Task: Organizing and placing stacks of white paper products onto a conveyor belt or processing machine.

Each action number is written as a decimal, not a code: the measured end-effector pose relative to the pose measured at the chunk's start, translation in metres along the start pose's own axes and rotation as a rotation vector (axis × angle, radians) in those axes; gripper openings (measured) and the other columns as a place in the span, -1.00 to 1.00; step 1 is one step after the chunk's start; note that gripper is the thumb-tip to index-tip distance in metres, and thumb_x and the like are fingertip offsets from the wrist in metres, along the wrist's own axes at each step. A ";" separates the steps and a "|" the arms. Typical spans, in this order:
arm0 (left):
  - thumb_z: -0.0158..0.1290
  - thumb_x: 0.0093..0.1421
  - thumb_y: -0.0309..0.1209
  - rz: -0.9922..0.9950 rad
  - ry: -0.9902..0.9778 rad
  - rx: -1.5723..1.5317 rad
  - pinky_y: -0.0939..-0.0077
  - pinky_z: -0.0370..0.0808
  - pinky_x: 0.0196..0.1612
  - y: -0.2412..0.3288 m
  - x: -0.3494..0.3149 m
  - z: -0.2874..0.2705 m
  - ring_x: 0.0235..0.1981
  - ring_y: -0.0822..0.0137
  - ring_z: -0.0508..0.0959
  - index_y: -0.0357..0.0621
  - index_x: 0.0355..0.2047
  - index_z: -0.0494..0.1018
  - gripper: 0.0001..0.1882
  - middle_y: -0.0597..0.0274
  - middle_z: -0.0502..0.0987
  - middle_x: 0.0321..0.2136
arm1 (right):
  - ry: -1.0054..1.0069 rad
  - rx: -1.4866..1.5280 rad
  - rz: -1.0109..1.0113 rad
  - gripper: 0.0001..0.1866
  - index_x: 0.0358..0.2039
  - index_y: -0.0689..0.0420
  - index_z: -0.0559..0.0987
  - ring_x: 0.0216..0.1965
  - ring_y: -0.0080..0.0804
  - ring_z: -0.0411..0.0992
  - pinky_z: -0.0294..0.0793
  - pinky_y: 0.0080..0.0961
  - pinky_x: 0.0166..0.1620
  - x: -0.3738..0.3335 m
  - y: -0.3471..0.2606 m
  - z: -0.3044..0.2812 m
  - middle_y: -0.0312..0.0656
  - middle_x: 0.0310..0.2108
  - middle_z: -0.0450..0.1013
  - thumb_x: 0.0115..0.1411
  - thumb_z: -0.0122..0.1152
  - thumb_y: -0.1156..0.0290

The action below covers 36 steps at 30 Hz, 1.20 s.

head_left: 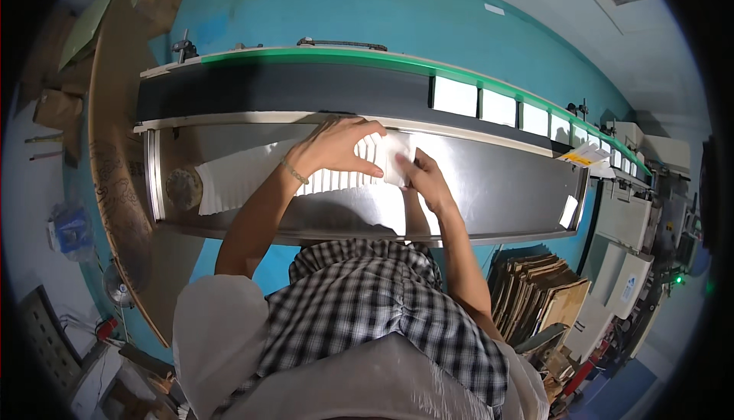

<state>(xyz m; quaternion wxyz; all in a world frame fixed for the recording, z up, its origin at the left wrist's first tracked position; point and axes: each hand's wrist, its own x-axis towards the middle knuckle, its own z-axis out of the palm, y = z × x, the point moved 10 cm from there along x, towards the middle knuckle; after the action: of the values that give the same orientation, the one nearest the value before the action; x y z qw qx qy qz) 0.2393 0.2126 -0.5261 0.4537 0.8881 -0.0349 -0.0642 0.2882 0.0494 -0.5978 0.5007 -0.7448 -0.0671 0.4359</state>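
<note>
A long row of thin white flat pieces (252, 174), standing close together like stacked cards or packets, lies along the shiny metal tray (505, 198) in front of me. My left hand (336, 149) rests over the right part of this row, its thumb and fingers spread apart around the pieces. At the row's right end, my right hand (427, 179) pinches a white flat piece (397, 152) between thumb and fingers. That piece is blurred, and its exact kind cannot be made out.
Behind the tray runs a dark conveyor belt (298, 95) with a green edge strip (321, 55). Several white squares (455, 94) lie on its right half. A yellow-and-white label (587, 154) sits at the tray's right corner. Stacked cardboard (535, 290) stands below right; a brown board (115, 168) rises at left.
</note>
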 end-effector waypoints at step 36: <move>0.48 -0.14 -0.26 -0.053 -0.073 -0.013 0.24 0.50 0.04 0.009 -0.015 -0.012 0.00 -0.03 0.57 -0.17 0.07 0.43 -0.25 -0.11 0.56 -0.05 | 0.040 0.250 -0.082 -0.39 0.11 0.21 0.53 -0.05 -0.41 0.47 0.43 -0.48 0.03 0.014 0.015 0.041 -0.14 -0.10 0.56 0.31 0.17 -0.08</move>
<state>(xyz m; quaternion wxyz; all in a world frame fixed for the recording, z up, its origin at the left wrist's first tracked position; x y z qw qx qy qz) 0.2261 0.2187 -0.5103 0.4561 0.8828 -0.0272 -0.1088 0.2630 0.0778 -0.6229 0.6083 -0.6819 -0.0328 0.4049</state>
